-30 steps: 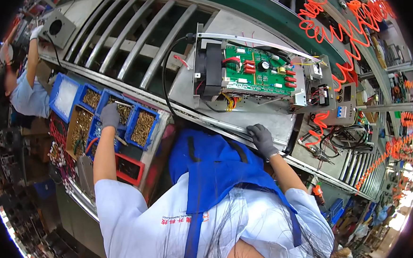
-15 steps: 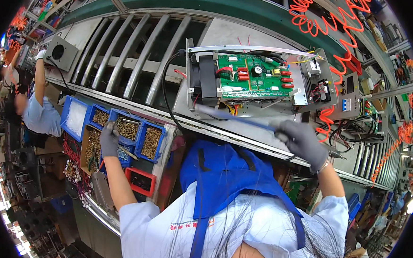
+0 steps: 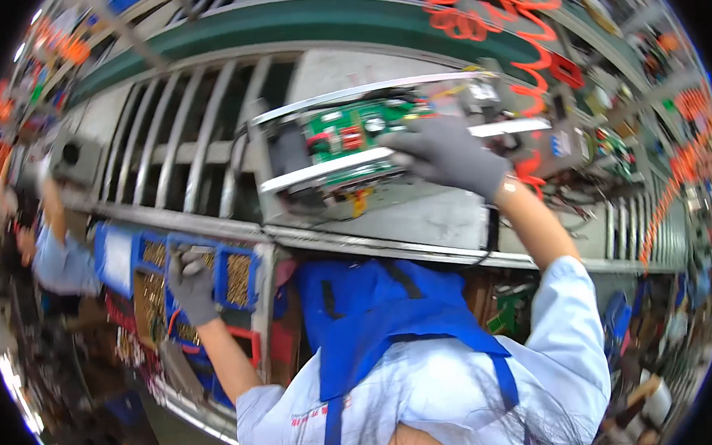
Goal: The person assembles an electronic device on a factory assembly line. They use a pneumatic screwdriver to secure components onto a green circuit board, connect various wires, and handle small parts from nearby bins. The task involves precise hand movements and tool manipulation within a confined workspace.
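My right hand [image 3: 448,153], in a grey glove, grips a long metal strip [image 3: 324,171]. The strip lies along the near side of an electronic unit, a metal chassis with a green circuit board [image 3: 342,129] and a dark fan [image 3: 288,147] at its left end. A second metal rail [image 3: 348,95] runs along the unit's far side. My left hand [image 3: 190,288], gloved too, is over the blue bins, its fingers curled together. Whatever they hold is too blurred to make out. Brass-coloured screws fill a bin [image 3: 252,260] beside it.
A roller conveyor [image 3: 176,144] stretches to the left of the unit. Coiled orange air hoses [image 3: 529,57] hang at the right. A red-rimmed tray [image 3: 255,347] sits below the bins. At far left, another person [image 3: 60,257] reaches toward a grey box [image 3: 78,162].
My right hand has carried the metal strip up and left onto the unit's near side. My left hand stays at the bins. The view has shifted.
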`<action>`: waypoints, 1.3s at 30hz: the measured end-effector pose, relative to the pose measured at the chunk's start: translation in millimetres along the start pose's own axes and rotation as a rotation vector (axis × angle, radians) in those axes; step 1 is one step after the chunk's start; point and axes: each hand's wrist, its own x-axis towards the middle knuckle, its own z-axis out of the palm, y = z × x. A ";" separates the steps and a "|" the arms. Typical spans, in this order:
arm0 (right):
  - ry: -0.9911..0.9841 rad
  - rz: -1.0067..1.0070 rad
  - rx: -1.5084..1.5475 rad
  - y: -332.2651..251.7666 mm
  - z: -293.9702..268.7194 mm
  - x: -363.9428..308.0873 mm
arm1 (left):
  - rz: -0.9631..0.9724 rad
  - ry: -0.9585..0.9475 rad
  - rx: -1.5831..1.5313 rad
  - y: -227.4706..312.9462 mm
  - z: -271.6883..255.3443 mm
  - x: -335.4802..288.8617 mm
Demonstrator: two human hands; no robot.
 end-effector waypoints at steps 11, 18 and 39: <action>0.190 -0.104 0.026 11.4 30.4 1.7 | -0.261 -0.160 0.654 -149.9 191.4 4.6; 0.256 -0.103 0.099 18.5 41.0 -6.4 | -0.352 -0.271 1.052 -221.1 260.6 24.0; 0.753 0.129 0.002 7.8 58.4 25.4 | -0.393 -0.887 1.928 -241.6 271.0 112.0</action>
